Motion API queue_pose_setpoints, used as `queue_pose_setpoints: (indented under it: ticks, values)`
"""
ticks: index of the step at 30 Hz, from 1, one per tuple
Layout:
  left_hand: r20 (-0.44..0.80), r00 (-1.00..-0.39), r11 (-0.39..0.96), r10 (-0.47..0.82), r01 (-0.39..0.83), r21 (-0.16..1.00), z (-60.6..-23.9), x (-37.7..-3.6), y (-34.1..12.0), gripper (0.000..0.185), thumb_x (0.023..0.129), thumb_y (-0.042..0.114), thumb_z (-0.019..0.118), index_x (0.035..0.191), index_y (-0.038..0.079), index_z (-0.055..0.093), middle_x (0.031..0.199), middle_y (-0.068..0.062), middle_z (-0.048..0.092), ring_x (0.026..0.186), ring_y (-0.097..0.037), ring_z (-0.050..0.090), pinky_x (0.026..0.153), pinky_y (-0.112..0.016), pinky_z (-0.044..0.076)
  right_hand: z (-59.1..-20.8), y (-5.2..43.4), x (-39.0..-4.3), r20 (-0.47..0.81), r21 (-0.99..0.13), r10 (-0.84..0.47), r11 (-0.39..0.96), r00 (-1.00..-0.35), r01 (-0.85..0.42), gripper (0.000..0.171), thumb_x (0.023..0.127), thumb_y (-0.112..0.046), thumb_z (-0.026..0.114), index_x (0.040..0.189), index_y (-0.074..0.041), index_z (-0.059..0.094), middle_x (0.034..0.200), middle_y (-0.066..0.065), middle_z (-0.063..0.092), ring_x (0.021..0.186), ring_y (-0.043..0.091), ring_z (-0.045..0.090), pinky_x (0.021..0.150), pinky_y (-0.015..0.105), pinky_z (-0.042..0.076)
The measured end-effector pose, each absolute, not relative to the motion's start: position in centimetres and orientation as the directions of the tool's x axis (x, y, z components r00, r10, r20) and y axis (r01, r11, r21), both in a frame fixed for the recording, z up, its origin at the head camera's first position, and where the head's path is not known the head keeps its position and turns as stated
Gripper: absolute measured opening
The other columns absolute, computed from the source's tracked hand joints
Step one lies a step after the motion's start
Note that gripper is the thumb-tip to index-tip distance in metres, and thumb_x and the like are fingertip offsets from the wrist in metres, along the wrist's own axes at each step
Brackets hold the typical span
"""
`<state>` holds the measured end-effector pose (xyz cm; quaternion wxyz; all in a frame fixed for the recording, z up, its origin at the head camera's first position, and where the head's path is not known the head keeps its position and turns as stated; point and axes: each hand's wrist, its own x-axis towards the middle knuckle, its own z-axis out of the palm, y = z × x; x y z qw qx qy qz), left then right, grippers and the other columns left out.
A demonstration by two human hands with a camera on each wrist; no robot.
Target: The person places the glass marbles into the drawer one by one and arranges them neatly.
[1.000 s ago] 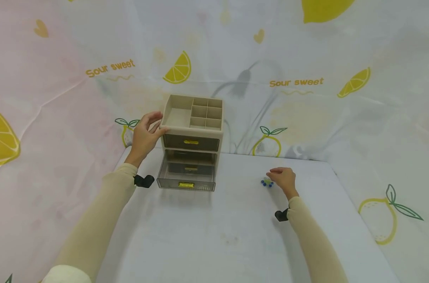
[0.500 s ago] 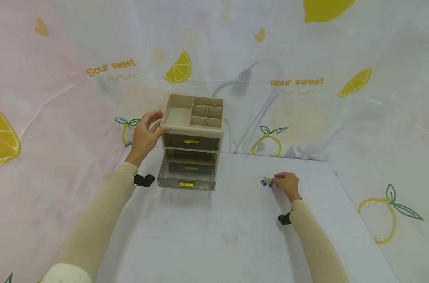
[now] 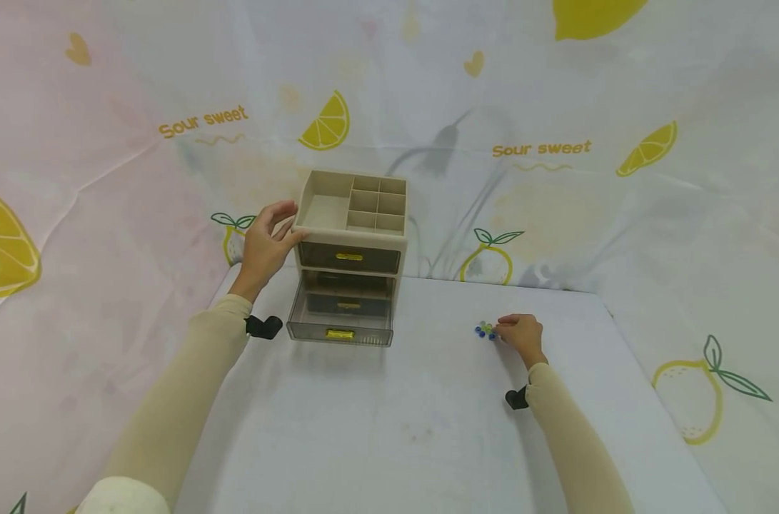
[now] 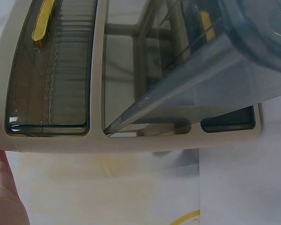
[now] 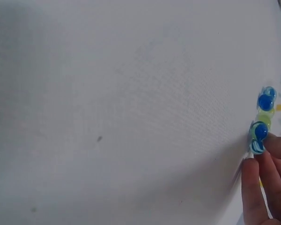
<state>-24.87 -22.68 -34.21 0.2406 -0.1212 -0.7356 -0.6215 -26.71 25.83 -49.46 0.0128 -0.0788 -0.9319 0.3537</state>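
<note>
Over on the left, the left hand (image 3: pixel 265 245) is up against the far-left top corner of the one beige drawer organiser (image 3: pixel 350 253), thumb hooked on the front edge and fingers curled loosely round the side wall, wrist bent back, forearm in a cream sleeve running down to the near-left. One organiser, three drawers: the top drawer (image 3: pixel 348 257) is closed with its yellow handle showing, and the bottom drawer (image 3: pixel 340 325) is pulled out toward the near side over the worktop (image 3: pixel 389 428); the middle one sits back behind it. The open tray on top is split into one large compartment and six small ones. From the left wrist view the smoky drawer fronts fill the frame, with only a fingertip at the near-left edge. Moving right across the white worktop, well apart from the organiser, there is a small cluster of marbles (image 3: pixel 485 330): the right wrist view shows about three, blue and green, in a short row. The right hand (image 3: pixel 520 334) lies low on the worktop, fingers (image 5: pixel 260 183) bunched and pinching the nearest marble, forearm trailing to the near right.
</note>
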Motion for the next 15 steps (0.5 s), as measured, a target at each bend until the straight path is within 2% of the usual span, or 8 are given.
queue_pose_setpoints:
  ticks: [4,10,15]
  values:
    - [0.504,-0.855,0.204,-0.122,0.475,0.856,-34.16,-24.83,-22.65,0.056,0.082,-0.009,0.072,0.131,-0.016,0.046,0.133,-0.030,0.050,0.129,-0.038,0.046,0.111,-0.043,0.040,-49.47,25.82,-26.62,-0.035,-0.661,0.159,0.737,-0.987,0.142,0.029,0.084,-0.016,0.075,0.103,0.005,0.072,0.095,0.017,0.073,0.101,0.037,0.060,0.088,0.046,0.051]
    - [0.503,-0.856,0.215,-0.122,0.472,0.855,-34.13,-24.79,-22.64,0.056,0.082,-0.009,0.072,0.132,-0.015,0.046,0.133,-0.029,0.050,0.129,-0.037,0.046,0.111,-0.041,0.041,-49.77,25.98,-26.83,-0.032,-0.675,0.153,0.725,-0.988,0.134,0.028,0.083,-0.014,0.076,0.103,0.005,0.072,0.091,0.015,0.074,0.093,0.034,0.067,0.088,0.046,0.052]
    - [0.505,-0.855,0.217,-0.122,0.473,0.854,-34.13,-24.78,-22.64,0.056,0.082,-0.009,0.072,0.131,-0.015,0.047,0.132,-0.029,0.050,0.129,-0.037,0.046,0.111,-0.041,0.041,-50.03,26.02,-26.93,-0.041,-0.680,0.162,0.719,-0.986,0.146,0.028,0.083,-0.014,0.076,0.103,0.005,0.072,0.090,0.014,0.074,0.095,0.034,0.066,0.090,0.046,0.050]
